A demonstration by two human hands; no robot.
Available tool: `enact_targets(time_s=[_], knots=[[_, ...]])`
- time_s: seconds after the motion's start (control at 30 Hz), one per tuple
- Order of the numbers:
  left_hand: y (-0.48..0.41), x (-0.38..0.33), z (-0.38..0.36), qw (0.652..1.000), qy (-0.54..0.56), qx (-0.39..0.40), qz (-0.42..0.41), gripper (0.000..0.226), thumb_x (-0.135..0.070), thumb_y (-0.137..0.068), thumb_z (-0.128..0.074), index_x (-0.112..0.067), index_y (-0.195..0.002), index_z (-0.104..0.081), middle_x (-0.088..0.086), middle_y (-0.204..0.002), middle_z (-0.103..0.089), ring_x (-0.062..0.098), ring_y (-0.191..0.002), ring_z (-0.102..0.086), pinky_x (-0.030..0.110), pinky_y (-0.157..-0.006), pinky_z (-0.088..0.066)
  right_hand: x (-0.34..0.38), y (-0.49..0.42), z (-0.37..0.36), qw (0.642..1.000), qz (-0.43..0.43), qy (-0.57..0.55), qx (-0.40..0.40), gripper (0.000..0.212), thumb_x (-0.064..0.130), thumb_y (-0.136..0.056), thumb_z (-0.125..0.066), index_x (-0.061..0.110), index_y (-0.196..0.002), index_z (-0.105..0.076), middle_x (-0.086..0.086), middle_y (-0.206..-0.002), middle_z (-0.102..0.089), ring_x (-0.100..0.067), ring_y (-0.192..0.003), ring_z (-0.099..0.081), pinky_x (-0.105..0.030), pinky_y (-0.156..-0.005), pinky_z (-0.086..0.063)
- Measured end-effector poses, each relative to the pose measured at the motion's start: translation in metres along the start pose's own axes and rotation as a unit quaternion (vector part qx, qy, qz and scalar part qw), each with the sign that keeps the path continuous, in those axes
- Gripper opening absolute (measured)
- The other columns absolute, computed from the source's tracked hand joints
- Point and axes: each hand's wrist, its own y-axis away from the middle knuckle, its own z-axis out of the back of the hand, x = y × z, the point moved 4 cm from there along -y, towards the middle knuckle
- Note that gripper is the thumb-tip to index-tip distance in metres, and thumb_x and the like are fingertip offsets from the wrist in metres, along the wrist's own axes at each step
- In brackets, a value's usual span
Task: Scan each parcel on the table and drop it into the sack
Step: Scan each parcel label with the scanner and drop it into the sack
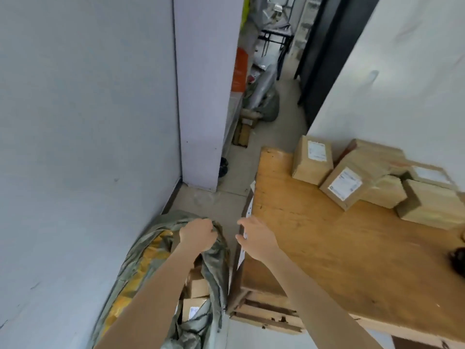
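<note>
Left hand is clenched on the far rim of the sack, bunching the green cloth and holding the mouth open. The sack stands on the floor at near left, between the wall and the table, and its yellow lining shows. Several brown parcels in the sack are visible under the left forearm, so part of the task is already done.

Just right of the sack, the right hand hangs released, with fingers spread and nothing in it, over the left edge of the wooden table. Its fingertips are close to a white sheet on the table's side; I cannot tell whether they touch it.

Farther right, at the far end of the table against the wall, a cluster of cardboard parcels waits, some with white labels facing up. A dark object sits at the table's right edge; it is too cut off to identify.

This looks like the gap between parcels: one is in, none is in hand. The next move calls for the right hand to reach far right across the table, take the nearest box with its label exposed for scanning, and carry it to the held-open mouth.
</note>
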Motion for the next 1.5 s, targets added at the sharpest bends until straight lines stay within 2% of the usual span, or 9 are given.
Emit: enact_targets(time_s=[0.17, 0.3, 0.4, 0.57, 0.67, 0.77, 1.0, 1.17, 1.5], knots=[[-0.012, -0.12, -0.013, 0.994, -0.05, 0.015, -0.092, 0.03, -0.032, -0.098, -0.04, -0.015, -0.114, -0.06, 0.006, -0.115, -0.063, 0.028, -0.106, -0.058, 0.038, -0.091, -0.049, -0.101, 0.035, 0.052, 0.995, -0.081, -0.006, -0.058, 0.045, 0.038, -0.096, -0.047, 0.027, -0.139, -0.042, 0.0, -0.143, -0.042, -0.025, -0.134, -0.037, -0.04, -0.099, -0.046], [-0.008, -0.221, -0.039, 0.989, -0.061, 0.01, -0.134, 0.031, -0.036, -0.098, -0.04, -0.018, -0.114, -0.06, 0.004, -0.115, -0.061, 0.027, -0.105, -0.058, 0.039, -0.093, -0.05, -0.19, 0.075, 0.088, 0.989, -0.116, -0.002, -0.092, 0.042, 0.036, -0.096, -0.048, 0.026, -0.136, -0.043, 0.0, -0.131, -0.047, -0.025, -0.126, -0.042, -0.039, -0.095, -0.047], [-0.002, -0.295, -0.068, 0.987, -0.069, 0.011, -0.145, 0.035, -0.03, -0.096, -0.042, -0.019, -0.126, -0.058, 0.003, -0.124, -0.061, 0.026, -0.111, -0.058, 0.034, -0.085, -0.048, -0.257, 0.106, 0.109, 0.986, -0.131, -0.006, -0.104, 0.041, 0.034, -0.095, -0.049, 0.025, -0.135, -0.043, -0.001, -0.13, -0.048, -0.024, -0.125, -0.041, -0.038, -0.095, -0.047], [0.006, -0.404, -0.119, 0.984, -0.074, 0.02, -0.162, 0.032, -0.03, -0.094, -0.044, -0.02, -0.119, -0.061, 0.002, -0.118, -0.064, 0.022, -0.1, -0.06, 0.03, -0.072, -0.039, -0.362, 0.151, 0.137, 0.981, -0.156, -0.007, -0.116, 0.038, 0.032, -0.096, -0.049, 0.023, -0.132, -0.045, -0.002, -0.127, -0.049, -0.024, -0.121, -0.043, -0.039, -0.093, -0.048], [0.007, -0.459, -0.147, 0.98, -0.089, 0.035, -0.176, 0.031, -0.029, -0.094, -0.045, -0.02, -0.119, -0.061, 0.001, -0.118, -0.064, 0.02, -0.096, -0.059, 0.029, -0.071, -0.04, -0.418, 0.173, 0.147, 0.976, -0.177, -0.021, -0.123, 0.038, 0.034, -0.095, -0.052, 0.025, -0.131, -0.047, 0.0, -0.127, -0.049, -0.023, -0.121, -0.044, -0.04, -0.094, -0.048], [0.004, -0.511, -0.167, 0.973, -0.106, 0.049, -0.2, 0.035, -0.03, -0.094, -0.044, -0.02, -0.124, -0.059, 0.001, -0.122, -0.063, 0.023, -0.108, -0.061, 0.032, -0.078, -0.045, -0.471, 0.186, 0.156, 0.971, -0.198, -0.031, -0.13, 0.037, 0.033, -0.095, -0.052, 0.025, -0.131, -0.047, 0.0, -0.128, -0.049, -0.023, -0.12, -0.044, -0.038, -0.092, -0.048], [-0.057, -0.618, -0.195, 0.969, -0.109, 0.052, -0.217, 0.038, -0.034, -0.094, -0.047, -0.02, -0.129, -0.051, 0.003, -0.125, -0.059, 0.024, -0.11, -0.058, 0.032, -0.082, -0.044, -0.591, 0.176, 0.182, 0.962, -0.237, -0.048, -0.127, 0.037, 0.034, -0.095, -0.05, 0.023, -0.13, -0.046, -0.002, -0.129, -0.047, -0.025, -0.119, -0.043, -0.04, -0.09, -0.048], [-0.112, -0.677, -0.21, 0.975, -0.072, 0.032, -0.209, 0.061, -0.037, -0.094, -0.051, -0.022, -0.148, -0.027, 0.008, -0.139, -0.048, 0.028, -0.121, -0.052, 0.041, -0.095, -0.049, -0.671, 0.145, 0.212, 0.957, -0.265, -0.032, -0.115, 0.042, 0.033, -0.095, -0.05, 0.019, -0.134, -0.043, -0.004, -0.134, -0.045, -0.025, -0.123, -0.042, -0.039, -0.091, -0.049], [-0.171, -0.735, -0.233, 0.983, -0.074, 0.012, -0.167, 0.067, -0.026, -0.094, -0.052, -0.026, -0.15, -0.016, 0.013, -0.132, -0.04, 0.031, -0.112, -0.052, 0.04, -0.086, -0.052, -0.77, 0.094, 0.24, 0.962, -0.255, -0.023, -0.091, 0.054, 0.024, -0.091, -0.057, 0.027, -0.14, -0.035, -0.007, -0.136, -0.041, -0.029, -0.118, -0.046, -0.041, -0.089, -0.051]])
